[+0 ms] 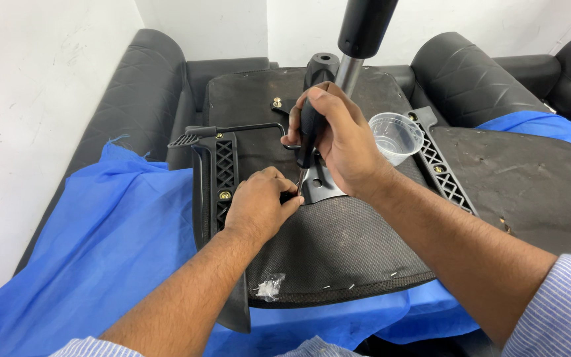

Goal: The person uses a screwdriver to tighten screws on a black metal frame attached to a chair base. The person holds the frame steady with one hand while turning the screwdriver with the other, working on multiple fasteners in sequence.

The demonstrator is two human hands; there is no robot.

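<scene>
An upturned office chair seat (338, 244) with a black fabric underside lies in front of me. My right hand (342, 142) grips a black-handled screwdriver (310, 129), held upright with its tip down at the corner of the grey metal mechanism plate (322, 188). My left hand (259, 201) rests on the seat with its fingertips pinched at the screwdriver's tip, seemingly steadying a small fastener that I cannot see. The chrome gas-lift cylinder (349, 73) with its black sleeve rises from the mechanism behind my right hand.
A clear plastic cup (396, 135) stands on the seat to the right of the mechanism. Black lattice armrest brackets (223, 168) with brass bolts flank the seat. A second chair panel (523, 178) lies at right. Blue cloth (120, 231) covers a black sofa (133, 92). A small plastic bag (269, 287) lies near the front edge.
</scene>
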